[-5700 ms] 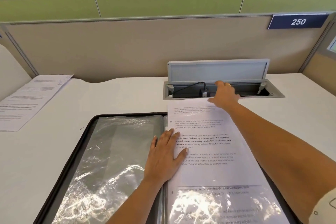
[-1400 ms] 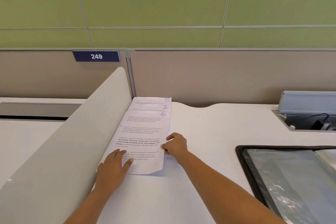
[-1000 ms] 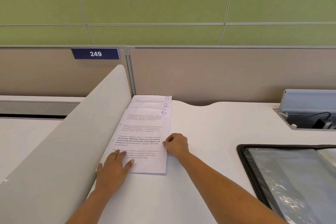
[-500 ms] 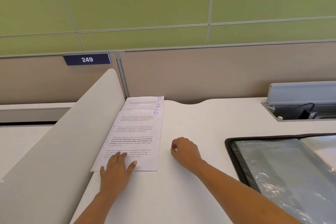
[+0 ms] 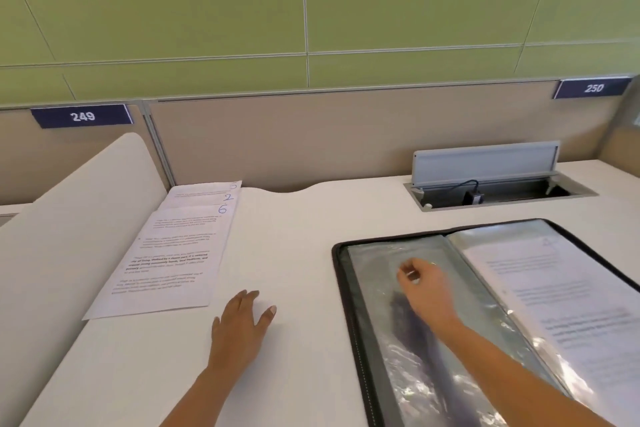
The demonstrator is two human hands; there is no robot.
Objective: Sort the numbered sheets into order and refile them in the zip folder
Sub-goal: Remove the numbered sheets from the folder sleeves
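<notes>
Hands apart on the white surface [image 5: 294, 229]: the left hand [image 5: 242, 319] lies flat with fingers straight, just off the near right corner of the loose sheets [image 5: 166, 260], not touching them. The right hand [image 5: 424, 282] hangs over the left clear sleeve [image 5: 374, 253] of the open zip folder [image 5: 341, 288], fingers curled in with nothing seen in them. The sheets lie fanned along the foot of a white side divider [image 5: 69, 236], their far corners showing a handwritten 6, a 2 and part of another figure. A bare strip of surface runs between the sheets' right edge and the folder's black rim, well apart; only the left hand sits in it. One printed sheet [image 5: 554, 288] lies in the folder's right sleeve. Behind the folder, a cable box [image 5: 485, 163] stands with its lid raised, a plug [image 5: 472, 197] inside. A beige partition [image 5: 346, 142] closes the far edge, where the surface dips in a shallow notch. Labels read 249 [image 5: 82, 116] and 250 [image 5: 593, 88].
</notes>
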